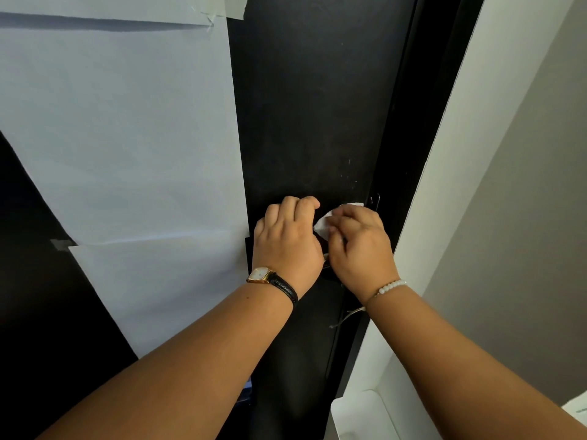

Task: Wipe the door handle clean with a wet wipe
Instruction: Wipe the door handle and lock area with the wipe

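Head view: the right hand (362, 246) pinches the crumpled white wet wipe (324, 222) over the mostly hidden handle on the black door (311, 122); the left hand (287, 239), curled shut, steadies just beside it.

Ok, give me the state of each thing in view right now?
Door: dark, paper taped on it; latched or not, cannot tell.
Door handle: mostly hidden behind the hands.
Wet wipe: crumpled, pressed at the handle.
Left hand: curled, against the door.
Right hand: closed on the wipe.
Paper sheets: taped flat, creased.
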A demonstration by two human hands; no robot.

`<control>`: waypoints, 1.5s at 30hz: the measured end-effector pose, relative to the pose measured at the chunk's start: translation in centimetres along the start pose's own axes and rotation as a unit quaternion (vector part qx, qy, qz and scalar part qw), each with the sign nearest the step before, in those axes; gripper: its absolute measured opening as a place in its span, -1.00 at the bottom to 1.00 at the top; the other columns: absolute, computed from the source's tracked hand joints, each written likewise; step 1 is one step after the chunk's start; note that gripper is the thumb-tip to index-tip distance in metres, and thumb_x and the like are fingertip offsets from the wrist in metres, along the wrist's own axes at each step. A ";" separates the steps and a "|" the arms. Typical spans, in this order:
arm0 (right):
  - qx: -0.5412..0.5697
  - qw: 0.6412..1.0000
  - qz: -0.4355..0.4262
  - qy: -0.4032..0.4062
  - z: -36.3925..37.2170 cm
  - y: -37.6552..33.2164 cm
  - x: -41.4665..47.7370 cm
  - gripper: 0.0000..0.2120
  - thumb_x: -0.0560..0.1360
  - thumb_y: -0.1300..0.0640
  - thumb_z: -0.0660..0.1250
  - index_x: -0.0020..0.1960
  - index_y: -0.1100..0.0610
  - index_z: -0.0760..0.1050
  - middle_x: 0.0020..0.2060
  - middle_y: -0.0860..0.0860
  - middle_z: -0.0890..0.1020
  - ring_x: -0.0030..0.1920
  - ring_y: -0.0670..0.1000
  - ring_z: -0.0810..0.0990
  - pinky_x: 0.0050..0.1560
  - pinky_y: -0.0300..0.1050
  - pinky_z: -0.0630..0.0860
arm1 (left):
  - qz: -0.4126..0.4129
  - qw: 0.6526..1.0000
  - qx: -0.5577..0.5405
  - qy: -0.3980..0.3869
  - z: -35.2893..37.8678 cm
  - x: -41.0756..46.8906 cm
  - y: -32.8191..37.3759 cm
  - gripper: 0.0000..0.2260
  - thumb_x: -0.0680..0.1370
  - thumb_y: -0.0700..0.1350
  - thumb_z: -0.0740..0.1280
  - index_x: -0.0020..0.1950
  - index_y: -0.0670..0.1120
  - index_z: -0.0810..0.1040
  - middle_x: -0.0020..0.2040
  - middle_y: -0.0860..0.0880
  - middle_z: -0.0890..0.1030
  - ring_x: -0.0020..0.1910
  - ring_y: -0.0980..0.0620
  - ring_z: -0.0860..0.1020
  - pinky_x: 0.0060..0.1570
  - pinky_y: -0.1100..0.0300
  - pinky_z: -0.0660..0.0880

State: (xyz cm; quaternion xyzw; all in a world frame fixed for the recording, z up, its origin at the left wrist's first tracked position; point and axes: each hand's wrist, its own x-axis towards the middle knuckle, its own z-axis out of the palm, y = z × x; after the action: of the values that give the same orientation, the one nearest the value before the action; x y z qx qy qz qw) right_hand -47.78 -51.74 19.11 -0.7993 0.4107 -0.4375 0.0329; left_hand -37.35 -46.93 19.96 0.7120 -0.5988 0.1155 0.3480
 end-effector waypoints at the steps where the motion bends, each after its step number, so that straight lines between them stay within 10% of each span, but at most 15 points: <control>1: 0.020 0.999 0.027 0.006 -0.2 -0.1 0.2 -0.80 0.48 0.29 0.26 0.02 0.26 0.62 0.07 0.10 0.58 0.12 0.07 0.49 0.09 -0.33 0.32 | 0.002 1.000 0.000 0.005 0.1 0.0 0.0 -0.57 0.42 -0.28 0.21 0.26 0.00 0.38 0.18 -0.03 0.48 0.16 -0.07 0.40 0.14 0.06 0.34; 7: 0.051 0.985 0.164 0.013 -2.8 1.5 2.6 -0.81 0.46 0.34 0.27 -0.03 0.23 0.65 0.10 0.08 0.51 -0.02 -0.12 0.37 -0.25 -0.78 0.20 | 0.009 1.000 0.003 0.008 0.2 0.0 -0.1 -0.56 0.43 -0.28 0.22 0.28 0.01 0.37 0.18 -0.02 0.47 0.17 -0.06 0.40 0.18 0.06 0.35; 13: -0.014 0.990 0.140 -0.032 -2.5 1.1 2.5 -0.81 0.37 0.12 0.46 -0.08 0.20 0.63 -0.04 0.00 0.51 -0.04 -0.04 0.48 -0.10 -0.30 0.38 | 0.011 1.000 0.002 0.006 0.2 0.0 -0.1 -0.56 0.43 -0.28 0.22 0.28 0.01 0.37 0.18 -0.02 0.47 0.17 -0.06 0.39 0.18 0.06 0.34; 22: 0.161 0.942 0.291 -0.041 -2.2 2.4 2.1 -0.65 0.48 0.03 0.34 -0.10 0.36 0.60 -0.35 0.16 0.56 -0.33 0.03 0.53 -0.31 -0.24 0.48 | 0.014 1.000 -0.004 0.013 0.1 -0.1 0.0 -0.57 0.42 -0.29 0.22 0.26 0.00 0.39 0.17 -0.03 0.47 0.16 -0.06 0.39 0.17 0.06 0.34; 26: 0.309 0.865 0.377 -0.123 -3.0 3.0 1.4 -0.69 0.51 0.17 0.31 0.21 0.25 0.48 -0.14 0.07 0.56 -0.10 -0.01 0.55 0.03 -0.38 0.49 | 0.013 1.000 -0.007 0.018 0.1 -0.1 0.0 -0.57 0.42 -0.30 0.22 0.26 0.00 0.40 0.16 -0.03 0.48 0.15 -0.07 0.40 0.16 0.06 0.34; 30: 0.402 0.792 0.455 -0.066 -2.9 2.6 1.7 -0.95 0.45 0.31 0.29 -0.13 0.27 0.52 -0.33 0.06 0.51 -0.32 0.01 0.52 -0.21 -0.09 0.55 | 0.015 1.000 -0.011 0.018 0.1 -0.1 0.0 -0.57 0.41 -0.30 0.22 0.25 0.00 0.40 0.16 -0.03 0.48 0.15 -0.07 0.40 0.17 0.06 0.34; 36: 0.321 0.841 0.427 -0.081 -2.7 2.3 2.0 -0.77 0.48 0.10 0.28 -0.33 0.16 0.47 -0.34 0.08 0.53 -0.19 0.12 0.51 -0.02 0.09 0.53 | 0.016 1.000 -0.017 0.013 0.1 -0.1 0.0 -0.57 0.41 -0.30 0.22 0.25 0.00 0.40 0.17 -0.03 0.48 0.16 -0.07 0.40 0.15 0.07 0.35; 45: 0.379 0.809 0.437 -0.101 -2.8 2.5 1.4 -0.78 0.49 0.18 0.29 -0.31 0.21 0.54 -0.32 0.13 0.59 -0.23 0.11 0.58 0.02 0.03 0.51 | -0.048 0.974 -0.215 -0.048 -2.4 1.8 -0.9 -0.81 0.54 -0.23 0.20 0.04 -0.01 0.53 -0.05 0.05 0.56 -0.14 0.09 0.51 -0.07 0.25 0.46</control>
State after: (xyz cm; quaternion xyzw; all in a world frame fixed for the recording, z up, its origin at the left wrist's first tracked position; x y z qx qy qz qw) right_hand -50.95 -53.45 20.74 -0.4988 0.5128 -0.4149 0.5622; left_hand -35.45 -46.73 22.42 0.6531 -0.5907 -0.0667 0.4692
